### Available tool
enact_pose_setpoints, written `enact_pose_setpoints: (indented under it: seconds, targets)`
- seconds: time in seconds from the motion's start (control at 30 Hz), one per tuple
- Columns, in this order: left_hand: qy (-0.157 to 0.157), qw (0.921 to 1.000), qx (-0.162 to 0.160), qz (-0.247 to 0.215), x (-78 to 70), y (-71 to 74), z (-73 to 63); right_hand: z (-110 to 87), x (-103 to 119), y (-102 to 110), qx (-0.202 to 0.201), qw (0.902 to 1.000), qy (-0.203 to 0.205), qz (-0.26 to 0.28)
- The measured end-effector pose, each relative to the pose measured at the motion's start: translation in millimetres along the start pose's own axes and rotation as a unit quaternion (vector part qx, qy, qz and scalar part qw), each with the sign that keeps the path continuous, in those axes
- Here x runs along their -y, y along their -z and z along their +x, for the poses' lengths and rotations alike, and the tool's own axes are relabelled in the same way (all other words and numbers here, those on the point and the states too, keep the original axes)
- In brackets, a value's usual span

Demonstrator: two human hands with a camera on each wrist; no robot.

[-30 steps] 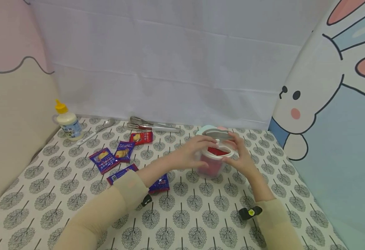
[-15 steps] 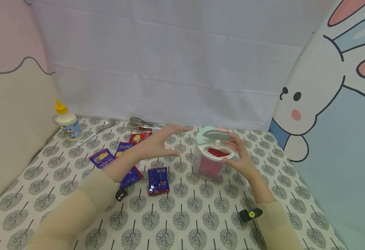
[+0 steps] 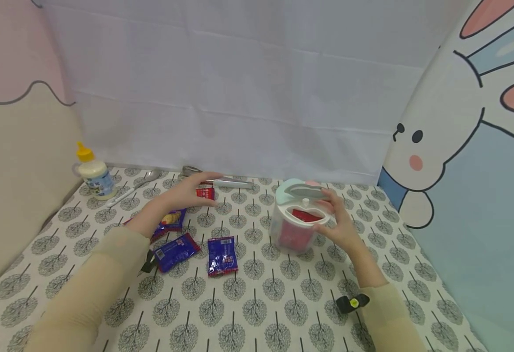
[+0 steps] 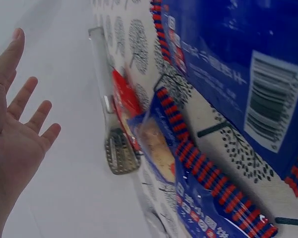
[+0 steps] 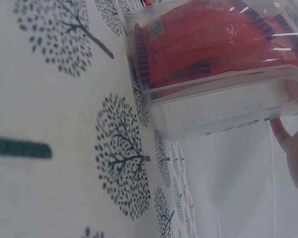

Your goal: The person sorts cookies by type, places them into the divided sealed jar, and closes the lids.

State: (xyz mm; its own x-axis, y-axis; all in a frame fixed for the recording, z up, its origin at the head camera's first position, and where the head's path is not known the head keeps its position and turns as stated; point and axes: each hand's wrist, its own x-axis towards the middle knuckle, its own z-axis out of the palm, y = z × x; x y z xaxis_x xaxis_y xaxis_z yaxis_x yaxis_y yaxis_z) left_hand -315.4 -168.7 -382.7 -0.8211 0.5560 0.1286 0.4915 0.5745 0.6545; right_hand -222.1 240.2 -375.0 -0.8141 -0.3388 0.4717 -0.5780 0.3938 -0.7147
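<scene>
My right hand [image 3: 340,220] grips the right side of a clear plastic container [image 3: 276,224], thumb at the rim and fingers at a raised lid flap [image 3: 307,191]. Red snack packets show through the container's wall [image 5: 203,106] in the right wrist view. My left hand [image 3: 181,194] holds nothing, its fingers spread and apart from the thumb, over the left side of the table. Just beyond its fingertips lies a red snack packet [image 3: 206,193]. Blue snack packets [image 3: 177,252] lie below and beside it, one partly hidden by the forearm; a blue packet with a barcode [image 4: 223,59] looms close in the left wrist view.
Metal tongs [image 3: 230,183] lie along the back edge, behind the red packet. A spoon [image 3: 133,189] and a yellow-capped bottle [image 3: 97,177] are at the back left. Another blue packet [image 3: 222,256] lies mid-table on the tree-print cloth [image 3: 276,303]. White fabric [image 3: 257,98] hangs behind.
My left hand has left the container and moved left across the table to the red packet, uncovering blue packets on the way. My right hand stays on the container.
</scene>
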Motion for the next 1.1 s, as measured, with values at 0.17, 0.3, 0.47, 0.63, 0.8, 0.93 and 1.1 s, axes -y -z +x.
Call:
enact_pose_setpoints:
  seconds: [0.17,0.3,0.47,0.63,0.8,0.93,1.1]
  targets:
    - [0.040,0.9990,-0.005,0.019,28.4,-3.0,5.7,0.8,0,1,-0.003,1.0000,0.001,0.004]
    - [0.087,0.9951,0.003,0.048,46.9,-6.5,8.3,1.0,0,1,-0.003,1.0000,0.005,0.007]
    - [0.129,0.9861,0.005,0.105,65.3,-11.8,8.8,2.9,-1,0,0.008,0.9998,0.011,0.016]
    - [0.129,0.9823,0.005,0.136,72.2,-17.6,13.1,2.5,0,0,0.008,0.9999,-0.007,0.007]
    - [0.103,0.9842,0.002,0.144,67.5,-20.5,18.9,1.6,3,1,0.003,0.9999,-0.017,0.002]
    - [0.080,0.9898,0.004,0.117,61.4,-23.3,21.1,1.3,3,1,0.008,0.9998,-0.017,0.011]
    - [0.064,0.9944,0.005,0.083,51.9,-23.7,25.7,0.0,-1,1,0.009,0.9999,-0.008,0.012]
